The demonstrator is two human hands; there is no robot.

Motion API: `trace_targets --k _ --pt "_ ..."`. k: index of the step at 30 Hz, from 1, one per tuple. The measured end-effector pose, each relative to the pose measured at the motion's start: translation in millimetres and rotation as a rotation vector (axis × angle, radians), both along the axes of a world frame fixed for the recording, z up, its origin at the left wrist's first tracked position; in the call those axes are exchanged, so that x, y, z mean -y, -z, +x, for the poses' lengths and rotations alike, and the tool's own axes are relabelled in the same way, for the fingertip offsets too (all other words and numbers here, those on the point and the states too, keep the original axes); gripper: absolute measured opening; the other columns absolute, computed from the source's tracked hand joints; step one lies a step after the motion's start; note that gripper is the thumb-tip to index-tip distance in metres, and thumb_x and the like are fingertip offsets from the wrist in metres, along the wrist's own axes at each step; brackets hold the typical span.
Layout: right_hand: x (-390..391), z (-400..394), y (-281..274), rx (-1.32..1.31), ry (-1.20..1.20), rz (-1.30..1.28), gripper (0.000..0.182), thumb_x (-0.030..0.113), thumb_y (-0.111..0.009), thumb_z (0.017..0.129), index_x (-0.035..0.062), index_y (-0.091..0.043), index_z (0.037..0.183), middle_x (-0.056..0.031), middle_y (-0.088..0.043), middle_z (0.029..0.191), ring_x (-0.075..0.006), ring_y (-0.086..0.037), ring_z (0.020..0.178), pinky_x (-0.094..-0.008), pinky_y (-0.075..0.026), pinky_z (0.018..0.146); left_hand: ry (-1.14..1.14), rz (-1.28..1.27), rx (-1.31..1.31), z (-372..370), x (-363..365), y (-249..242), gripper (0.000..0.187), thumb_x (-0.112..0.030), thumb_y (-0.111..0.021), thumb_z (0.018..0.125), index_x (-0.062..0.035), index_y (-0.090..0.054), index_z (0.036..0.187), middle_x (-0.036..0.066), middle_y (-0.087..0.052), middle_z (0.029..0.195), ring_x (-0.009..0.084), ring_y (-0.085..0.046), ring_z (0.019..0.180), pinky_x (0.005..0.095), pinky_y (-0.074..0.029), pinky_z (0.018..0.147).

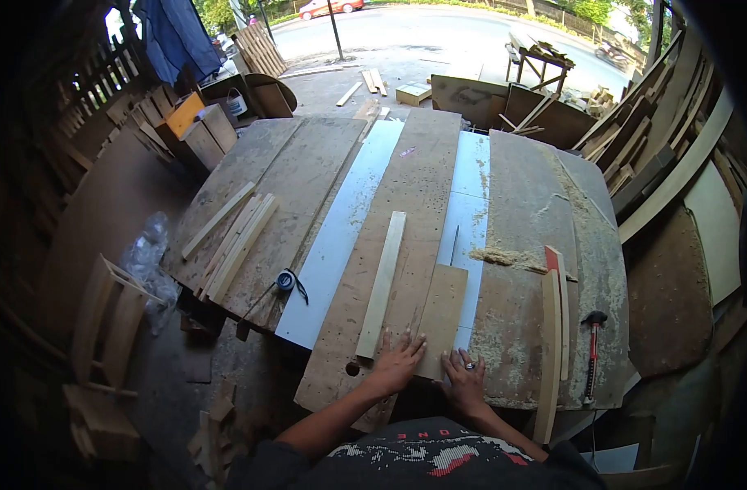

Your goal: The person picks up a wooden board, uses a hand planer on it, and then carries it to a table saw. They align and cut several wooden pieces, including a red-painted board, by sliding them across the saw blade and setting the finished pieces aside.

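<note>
Head view: the person's two hands are side by side but apart at the lower middle of the frame. The left hand (pixel 396 361) lies palm down, fingers spread, on the long wide board (pixel 414 175), its fingertips at the left edge of the short plywood board (pixel 441 306); the pale wood strip (pixel 382 282) lies just beside its thumb. The right hand (pixel 465 380), a ring on one finger, has its fingers extended at the short board's lower right corner. Neither is visibly clenched round anything. The short board lies at lower centre, over the right side of the long board, with the white panel (pixel 474 167) showing beyond. A tape measure (pixel 285 280) rests left of centre, a hammer (pixel 592 351) at lower right.

The step looks like steadying or lining up the short board. Any next shift seems to call for even pressure and aligned edges.
</note>
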State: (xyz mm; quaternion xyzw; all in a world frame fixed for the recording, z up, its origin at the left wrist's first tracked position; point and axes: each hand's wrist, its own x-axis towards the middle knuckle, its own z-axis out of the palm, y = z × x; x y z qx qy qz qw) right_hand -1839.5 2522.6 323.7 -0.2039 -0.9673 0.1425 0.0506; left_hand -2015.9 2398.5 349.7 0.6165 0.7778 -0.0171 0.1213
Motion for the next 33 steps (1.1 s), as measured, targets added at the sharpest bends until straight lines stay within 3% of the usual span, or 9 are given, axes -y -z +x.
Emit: trace_targets --k 9,21,33 --pt "-13.3 -8.7 0.8 0.01 0.0 0.016 0.067 0.042 -0.069 0.083 0.0114 -0.048 0.139 -0.0156 -0.049 0.141 -0.0295 -0.038 0.137 -0.0627 -0.014 0.111 -0.025 0.101 -0.037 -3.4 1.8 -1.5 0.052 -0.012 -0.052 0.085 -0.006 -0.051 0.137 0.007 -0.037 0.153 0.0364 -0.029 0.143 0.0696 -0.003 0.112" --pt "-35.3 -24.1 0.5 0.015 0.001 0.02 0.067 0.041 -0.068 0.083 0.0112 -0.047 0.139 -0.0147 -0.049 0.142 -0.0286 -0.037 0.138 -0.0629 -0.01 0.112 -0.046 0.08 -0.065 -12.1 -16.4 2.0 0.056 -0.018 -0.049 0.089 -0.0067 -0.044 0.143 0.005 -0.033 0.156 0.0356 -0.03 0.143 0.0708 -0.008 0.11" --pt "-65.3 -44.0 3.9 -0.003 0.018 0.027 0.065 0.038 -0.069 0.083 0.0145 -0.047 0.14 -0.0111 -0.049 0.142 -0.0264 -0.035 0.139 -0.063 -0.009 0.112 -0.105 0.113 -0.068 -27.3 -46.0 9.1 0.056 -0.019 -0.046 0.089 -0.0083 -0.043 0.145 0.002 -0.033 0.156 0.0334 -0.028 0.144 0.0694 -0.004 0.112"
